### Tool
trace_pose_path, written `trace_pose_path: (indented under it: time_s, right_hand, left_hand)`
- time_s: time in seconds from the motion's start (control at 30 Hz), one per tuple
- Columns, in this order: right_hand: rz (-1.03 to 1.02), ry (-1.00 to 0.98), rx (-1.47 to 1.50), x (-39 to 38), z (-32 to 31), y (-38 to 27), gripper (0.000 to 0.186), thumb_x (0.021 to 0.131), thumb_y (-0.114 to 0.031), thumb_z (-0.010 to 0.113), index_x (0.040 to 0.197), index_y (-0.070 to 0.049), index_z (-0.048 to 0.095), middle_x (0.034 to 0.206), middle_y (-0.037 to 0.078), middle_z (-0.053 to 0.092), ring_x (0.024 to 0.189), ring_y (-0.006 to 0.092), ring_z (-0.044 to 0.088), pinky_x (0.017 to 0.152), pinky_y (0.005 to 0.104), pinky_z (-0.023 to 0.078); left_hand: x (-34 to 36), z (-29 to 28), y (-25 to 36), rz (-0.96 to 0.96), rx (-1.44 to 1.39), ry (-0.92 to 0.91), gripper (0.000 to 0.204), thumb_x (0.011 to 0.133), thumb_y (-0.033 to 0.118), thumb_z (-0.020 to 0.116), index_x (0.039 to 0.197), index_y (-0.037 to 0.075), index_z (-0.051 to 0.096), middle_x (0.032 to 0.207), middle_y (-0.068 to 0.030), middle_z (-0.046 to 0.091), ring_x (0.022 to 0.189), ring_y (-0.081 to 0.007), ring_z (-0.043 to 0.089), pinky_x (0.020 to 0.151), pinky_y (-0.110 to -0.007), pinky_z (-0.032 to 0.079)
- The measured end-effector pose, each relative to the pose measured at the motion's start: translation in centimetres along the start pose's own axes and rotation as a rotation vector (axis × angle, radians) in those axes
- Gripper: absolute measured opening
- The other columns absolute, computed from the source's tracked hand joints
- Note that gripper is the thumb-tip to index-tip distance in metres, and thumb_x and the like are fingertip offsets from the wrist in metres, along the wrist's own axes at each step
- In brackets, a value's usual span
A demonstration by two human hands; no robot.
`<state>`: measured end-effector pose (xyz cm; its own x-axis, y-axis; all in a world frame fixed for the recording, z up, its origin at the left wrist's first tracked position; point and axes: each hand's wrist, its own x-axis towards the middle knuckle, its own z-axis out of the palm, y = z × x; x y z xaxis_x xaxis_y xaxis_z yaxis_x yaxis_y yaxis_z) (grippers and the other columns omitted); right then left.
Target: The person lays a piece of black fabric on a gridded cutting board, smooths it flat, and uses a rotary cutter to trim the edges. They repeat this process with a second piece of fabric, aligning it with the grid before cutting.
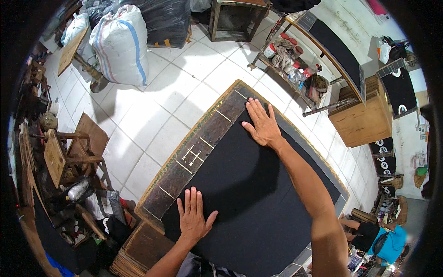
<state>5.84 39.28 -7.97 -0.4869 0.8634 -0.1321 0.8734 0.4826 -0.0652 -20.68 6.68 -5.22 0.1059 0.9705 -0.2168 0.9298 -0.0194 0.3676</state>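
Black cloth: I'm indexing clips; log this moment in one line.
left hand: open on black cloth | right hand: open at cloth's far corner | black cloth: spread over marked board

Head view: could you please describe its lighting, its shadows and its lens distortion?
Head view: the white tiled floor is brightly lit, with broad shadows across it; head view: a darker shadow lies on the black fabric, left of the right forearm; head view: fisheye bending shows toward the rim, and corners are black.
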Motion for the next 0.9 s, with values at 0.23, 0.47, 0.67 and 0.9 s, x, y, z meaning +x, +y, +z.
trace_pose_path:
  time_s: [0.23,0.47,0.67,0.9]
  right_hand:
    - [0.080,0.028,0.040,-4.9,-2.2,-3.6,0.082,0.103,-0.063,0.027,0.160,-0.004,0.021,0.169,0.014,0.012,0.157,0.0285,0.008,0.125,0.0567,0.002]
    - [0.110,0.174,0.003,-10.1,-3.4,-3.5,0.077,0.104,-0.057,0.031,0.158,-0.003,0.025,0.167,0.015,0.018,0.156,0.0279,0.013,0.124,0.0576,0.006]
    - [-0.047,-0.315,0.214,-21.8,-5.1,-5.0,0.087,0.097,-0.063,0.045,0.157,-0.003,0.028,0.167,0.016,0.019,0.156,0.0280,0.015,0.124,0.0558,0.010]
    - [-0.021,-0.039,0.032,-28.6,-0.1,8.7,0.083,0.100,-0.061,0.041,0.159,-0.005,0.023,0.168,0.013,0.016,0.156,0.0265,0.011,0.127,0.0482,0.008]
  left_hand:
    - [-0.1,-0.1,0.1,-0.005,-0.024,0.001,0.087,0.096,0.056,0.055,0.154,-0.003,0.028,0.164,-0.0221,0.020,0.155,-0.0365,0.012,0.122,-0.058,0.005]
    - [0.1,-0.1,1.2,-0.013,-0.046,0.044,0.092,0.097,0.052,0.057,0.152,-0.013,0.023,0.162,-0.0329,0.015,0.153,-0.0456,0.008,0.121,-0.062,0.001]
    - [-2.8,2.7,8.5,0.233,-0.008,-0.069,0.088,0.094,0.055,0.057,0.148,-0.012,0.036,0.158,-0.0323,0.027,0.149,-0.0484,0.020,0.117,-0.068,0.009]
    - [-6.6,5.3,12.0,0.495,0.119,-0.225,0.093,0.093,0.060,0.060,0.151,-0.004,0.026,0.161,-0.0258,0.016,0.152,-0.0420,0.011,0.119,-0.065,0.006]
